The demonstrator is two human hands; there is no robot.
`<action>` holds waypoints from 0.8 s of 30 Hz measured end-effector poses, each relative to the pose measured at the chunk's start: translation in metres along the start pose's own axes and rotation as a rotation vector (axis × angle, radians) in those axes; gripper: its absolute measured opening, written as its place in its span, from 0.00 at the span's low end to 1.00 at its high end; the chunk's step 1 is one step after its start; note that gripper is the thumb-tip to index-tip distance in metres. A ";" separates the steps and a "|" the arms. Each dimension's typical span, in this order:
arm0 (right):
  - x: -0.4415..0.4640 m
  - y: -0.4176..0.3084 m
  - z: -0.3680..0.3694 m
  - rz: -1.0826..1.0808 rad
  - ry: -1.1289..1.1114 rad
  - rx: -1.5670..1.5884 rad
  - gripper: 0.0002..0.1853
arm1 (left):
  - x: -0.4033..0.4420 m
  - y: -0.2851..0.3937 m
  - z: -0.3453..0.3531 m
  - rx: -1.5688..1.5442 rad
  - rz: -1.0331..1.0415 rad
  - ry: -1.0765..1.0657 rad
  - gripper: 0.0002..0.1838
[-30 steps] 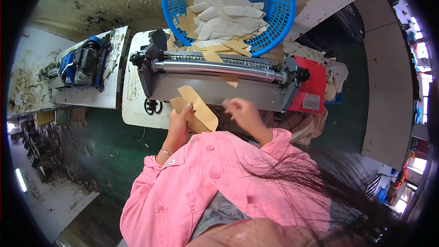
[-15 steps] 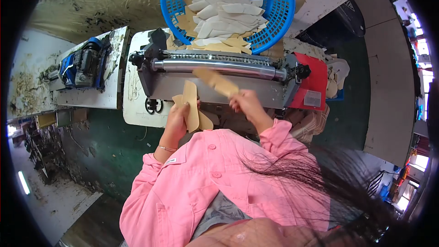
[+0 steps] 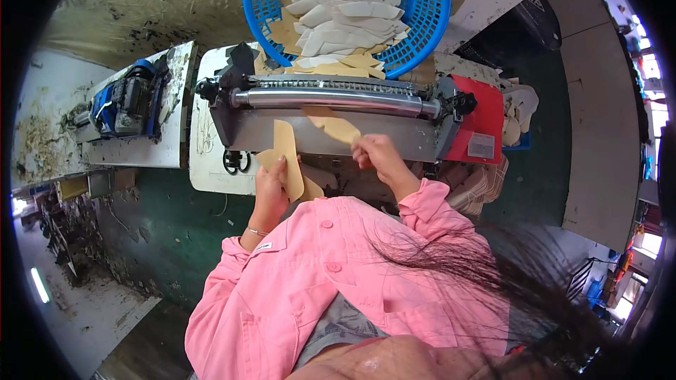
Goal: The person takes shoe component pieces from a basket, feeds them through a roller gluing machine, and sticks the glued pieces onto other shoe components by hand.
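My left hand [image 3: 269,188] is closed around several flat tan cut-out pieces [image 3: 286,146], fanned apart, with the thumb across the front one. A single tan cut-out piece [image 3: 339,128] is pinched at its near end by my right hand [image 3: 384,158]. This piece slants over the grey metal plate [image 3: 257,132], and its far end lies at the lower edge of the shiny steel roller [image 3: 331,100]. Whether that end is under the roller I cannot make out. The roller spans the machine between two dark end brackets.
Behind the roller, a blue plastic basket [image 3: 442,21] holds many white and tan pieces [image 3: 345,17]. A red panel [image 3: 481,112] flanks the machine's right end. Black looped handles [image 3: 237,162] hang at the front left. A blue and grey motor-like unit [image 3: 130,102] sits farther left.
My right hand has brought its piece slightly nearer the roller, so the far end meets the roller's lower edge. The pieces in my left hand have shifted slightly left.
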State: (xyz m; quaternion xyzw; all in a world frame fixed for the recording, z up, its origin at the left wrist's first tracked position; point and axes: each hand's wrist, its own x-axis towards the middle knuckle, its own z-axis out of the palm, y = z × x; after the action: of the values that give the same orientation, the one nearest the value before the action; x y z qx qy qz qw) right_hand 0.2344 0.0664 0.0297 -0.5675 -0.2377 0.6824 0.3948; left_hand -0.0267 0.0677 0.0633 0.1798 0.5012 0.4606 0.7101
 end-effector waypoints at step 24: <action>-0.051 0.009 0.069 -0.409 0.082 -0.538 0.12 | 0.018 -0.016 0.024 0.140 0.010 0.026 0.16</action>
State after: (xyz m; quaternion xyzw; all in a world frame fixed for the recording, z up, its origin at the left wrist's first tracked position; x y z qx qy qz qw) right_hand 0.1679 0.0289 0.0697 -0.6187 -0.5022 0.4785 0.3689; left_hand 0.0035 0.0797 0.0520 0.2254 0.5404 0.4303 0.6870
